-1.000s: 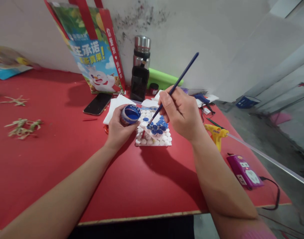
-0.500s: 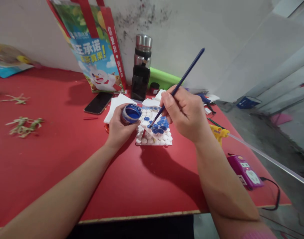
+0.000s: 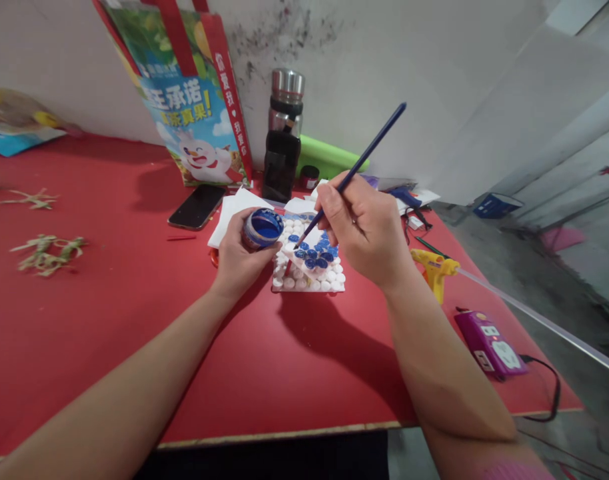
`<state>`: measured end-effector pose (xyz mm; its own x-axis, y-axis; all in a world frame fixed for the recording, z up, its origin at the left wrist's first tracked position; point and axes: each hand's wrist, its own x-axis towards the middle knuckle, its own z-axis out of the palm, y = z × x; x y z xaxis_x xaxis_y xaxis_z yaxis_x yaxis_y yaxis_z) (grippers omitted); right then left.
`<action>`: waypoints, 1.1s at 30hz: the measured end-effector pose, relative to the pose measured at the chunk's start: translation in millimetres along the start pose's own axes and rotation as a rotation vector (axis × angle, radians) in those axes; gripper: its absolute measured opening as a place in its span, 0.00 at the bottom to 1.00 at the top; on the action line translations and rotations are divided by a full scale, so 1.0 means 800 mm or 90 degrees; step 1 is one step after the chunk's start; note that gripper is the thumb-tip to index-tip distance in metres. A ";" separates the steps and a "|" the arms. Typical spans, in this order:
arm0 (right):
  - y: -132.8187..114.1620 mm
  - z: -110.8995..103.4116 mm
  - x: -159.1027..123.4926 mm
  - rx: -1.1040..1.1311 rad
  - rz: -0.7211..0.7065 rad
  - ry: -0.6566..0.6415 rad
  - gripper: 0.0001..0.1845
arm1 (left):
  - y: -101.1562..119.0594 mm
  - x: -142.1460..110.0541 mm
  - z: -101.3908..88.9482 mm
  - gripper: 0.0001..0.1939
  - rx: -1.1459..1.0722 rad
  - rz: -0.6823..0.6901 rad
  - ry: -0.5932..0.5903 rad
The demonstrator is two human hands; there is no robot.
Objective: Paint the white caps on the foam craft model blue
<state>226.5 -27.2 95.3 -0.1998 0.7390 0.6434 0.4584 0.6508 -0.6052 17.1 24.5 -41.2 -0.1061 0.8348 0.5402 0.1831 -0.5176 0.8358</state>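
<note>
Painting bumps [image 3: 312, 264] blue
Right hand [image 3: 369, 228] is pinching the brush [image 3: 363, 158]; left hand [image 3: 238, 261] is gripping the jar [image 3: 262, 230]; bumpy board [image 3: 300, 285] is sitting right of it; dabbing softly should be working best.

Table [image 3: 264, 360]: plain red, pale tan front edge.
Jar [image 3: 262, 230]: blue paint inside, blue smears round the rim.
Paintbrush [image 3: 367, 157]: dark blue handle.
Craft piece [image 3: 312, 255]: white round dots in rows, a cluster of them blue.
Bag [image 3: 194, 113]: red handles, red side with white lettering; front green over blue, white and yellow characters, white cartoon figure.
Bottle [image 3: 285, 123]: silver cap, black band.
Roll [image 3: 334, 155]: bright green.
Phone [image 3: 196, 206]: black.
Glue gun [image 3: 436, 269]: yellow.
Power box [image 3: 489, 341]: purple, white panels.
2 straw shapes [image 3: 49, 255]: pale green-tan.
Wall [image 3: 384, 73]: grey-white, black speckles.
</note>
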 end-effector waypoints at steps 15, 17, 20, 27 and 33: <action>0.008 -0.009 0.005 0.042 0.020 -0.012 0.26 | -0.002 0.000 0.000 0.32 -0.007 -0.004 -0.001; 0.010 -0.009 0.006 0.043 0.020 -0.014 0.27 | -0.003 0.000 0.001 0.32 -0.016 -0.007 0.000; 0.016 -0.011 0.007 0.036 0.031 -0.019 0.29 | -0.004 0.000 0.001 0.34 -0.026 -0.016 -0.003; 0.021 -0.017 0.008 0.045 0.063 -0.003 0.27 | -0.004 0.000 0.000 0.33 -0.016 -0.005 -0.005; 0.016 -0.012 0.006 0.051 0.077 -0.017 0.26 | -0.002 0.001 0.000 0.32 0.020 0.018 0.006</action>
<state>239.6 -16.9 95.2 -0.1709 0.8169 0.5509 0.4099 0.5674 -0.7142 16.5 25.9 -42.3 -0.1095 0.8179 0.5649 0.2169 -0.5349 0.8166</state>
